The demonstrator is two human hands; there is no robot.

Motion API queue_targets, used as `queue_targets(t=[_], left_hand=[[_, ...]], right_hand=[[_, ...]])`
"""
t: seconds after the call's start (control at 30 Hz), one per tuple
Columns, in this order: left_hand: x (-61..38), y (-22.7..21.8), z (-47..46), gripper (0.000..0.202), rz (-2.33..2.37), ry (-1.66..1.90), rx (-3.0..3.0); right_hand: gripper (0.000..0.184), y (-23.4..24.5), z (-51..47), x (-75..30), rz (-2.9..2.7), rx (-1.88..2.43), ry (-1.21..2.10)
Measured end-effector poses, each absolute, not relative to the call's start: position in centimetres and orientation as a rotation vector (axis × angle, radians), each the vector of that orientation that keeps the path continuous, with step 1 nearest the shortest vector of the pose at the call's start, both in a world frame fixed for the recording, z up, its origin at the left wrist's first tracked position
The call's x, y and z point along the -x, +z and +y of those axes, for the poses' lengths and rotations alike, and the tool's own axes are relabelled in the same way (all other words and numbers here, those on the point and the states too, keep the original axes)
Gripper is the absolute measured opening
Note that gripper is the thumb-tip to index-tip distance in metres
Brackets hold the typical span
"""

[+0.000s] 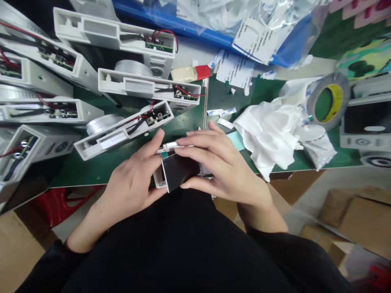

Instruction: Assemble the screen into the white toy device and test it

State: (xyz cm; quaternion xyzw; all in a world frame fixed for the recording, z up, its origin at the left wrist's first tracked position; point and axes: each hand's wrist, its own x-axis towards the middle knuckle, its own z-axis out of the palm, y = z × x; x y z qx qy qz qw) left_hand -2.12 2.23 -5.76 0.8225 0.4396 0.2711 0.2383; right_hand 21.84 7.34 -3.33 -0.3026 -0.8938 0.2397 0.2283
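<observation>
The left hand (131, 183) and right hand (220, 167) pinch a case (179, 171) between them at the tabletop (91, 167) edge. The right fingers lie flat along its top, seemingly pressing its dark panel. Housings (122, 132) lie just beyond the left hand.

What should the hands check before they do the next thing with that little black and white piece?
1. Left hand grips the black and white piece: ok.
2. Right hand pinches it, fingers on top, thumb below: ok.
3. Piece rests on the green table at its near edge: cannot tell.
4. Room behind the hands: not ok, the open housing lies close by the left forefinger.
5. Piece's underside: cannot tell, hidden.
</observation>
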Motion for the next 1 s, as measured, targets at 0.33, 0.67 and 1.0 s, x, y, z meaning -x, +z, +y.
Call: queue_targets(t=[0.33,0.67,1.0], left_hand=[[2.4,-5.6,1.6,0.052,1.239,0.709,-2.475],[2.4,-5.5,1.7,0.054,1.266,0.657,-2.593],[2.4,-4.9,1.9,0.052,1.253,0.579,-2.603]], right_hand=[[0.05,-3.4,7.4,-21.6,-2.436,0.875,0.775],[0.049,-2.9,7.3,-21.3,-2.393,0.966,0.909],[0.058,-2.4,5.1,-22.9,-2.213,1.331,0.763]])
